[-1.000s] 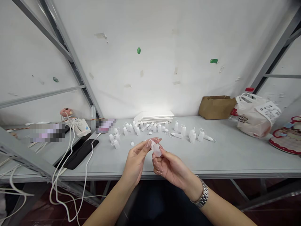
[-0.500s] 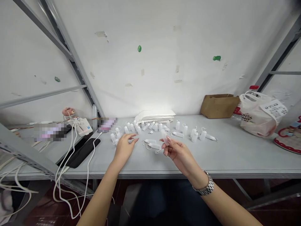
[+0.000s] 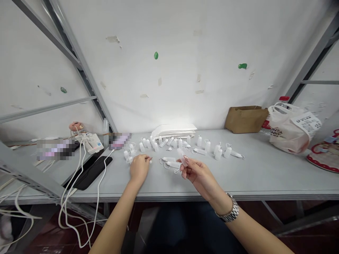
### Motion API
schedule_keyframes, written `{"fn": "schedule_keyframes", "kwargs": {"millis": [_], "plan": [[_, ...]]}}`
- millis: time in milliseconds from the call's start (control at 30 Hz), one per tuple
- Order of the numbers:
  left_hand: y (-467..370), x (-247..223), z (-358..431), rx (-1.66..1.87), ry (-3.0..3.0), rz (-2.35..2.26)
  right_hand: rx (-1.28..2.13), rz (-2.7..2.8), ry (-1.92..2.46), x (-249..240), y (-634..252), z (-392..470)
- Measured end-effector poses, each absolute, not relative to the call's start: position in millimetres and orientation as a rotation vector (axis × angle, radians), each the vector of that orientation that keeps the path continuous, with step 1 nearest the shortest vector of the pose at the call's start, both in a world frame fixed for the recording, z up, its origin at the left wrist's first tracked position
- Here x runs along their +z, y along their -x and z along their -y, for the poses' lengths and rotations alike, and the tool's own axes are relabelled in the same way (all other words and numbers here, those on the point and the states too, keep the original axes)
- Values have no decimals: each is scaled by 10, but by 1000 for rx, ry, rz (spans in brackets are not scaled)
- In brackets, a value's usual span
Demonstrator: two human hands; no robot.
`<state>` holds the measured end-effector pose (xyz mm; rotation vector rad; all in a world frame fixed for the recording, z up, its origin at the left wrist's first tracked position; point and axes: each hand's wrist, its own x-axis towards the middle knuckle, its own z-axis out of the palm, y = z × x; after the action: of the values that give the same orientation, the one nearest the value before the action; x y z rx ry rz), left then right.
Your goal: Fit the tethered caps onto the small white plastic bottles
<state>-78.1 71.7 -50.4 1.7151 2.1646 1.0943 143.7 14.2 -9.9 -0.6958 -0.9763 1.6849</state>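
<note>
My right hand (image 3: 193,170) is closed round a small translucent plastic bottle (image 3: 182,157), held tilted just above the table. My left hand (image 3: 140,167) rests low over the table, thumb and fingers together at a small white piece (image 3: 150,161), perhaps a cap. Between my hands lie two bottles on their sides, the nearer one (image 3: 173,164) with a looped cap strap. Several more small bottles stand or lie behind, such as an upright one (image 3: 218,153) on the right and one (image 3: 126,154) beside my left hand. A loose cap (image 3: 170,149) lies among them.
White stacked sheets (image 3: 176,130) lie against the wall. At the right are a brown paper box (image 3: 246,120), a plastic bag (image 3: 287,132) and a red-edged mat (image 3: 324,158). A black phone (image 3: 94,173), cables and a power strip (image 3: 92,143) occupy the left.
My left hand has come down, and its fingers have closed at the small white piece. My right hand has shifted slightly left with the bottle.
</note>
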Motion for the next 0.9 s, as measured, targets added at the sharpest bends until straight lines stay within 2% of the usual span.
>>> {"fn": "schedule_keyframes", "kwargs": {"millis": [300,433,900], "plan": [[504,-157,-433,1392,-1464,-1530,1644,1192,765,-163,-1360,-94],[368,-38,-260,1463,-1029,-1067,1549,1283,819,-161,-1316,-57],[202,22,-94,1533,-1075,-1001,1257,1364,932,-235,-1287,-29]]}}
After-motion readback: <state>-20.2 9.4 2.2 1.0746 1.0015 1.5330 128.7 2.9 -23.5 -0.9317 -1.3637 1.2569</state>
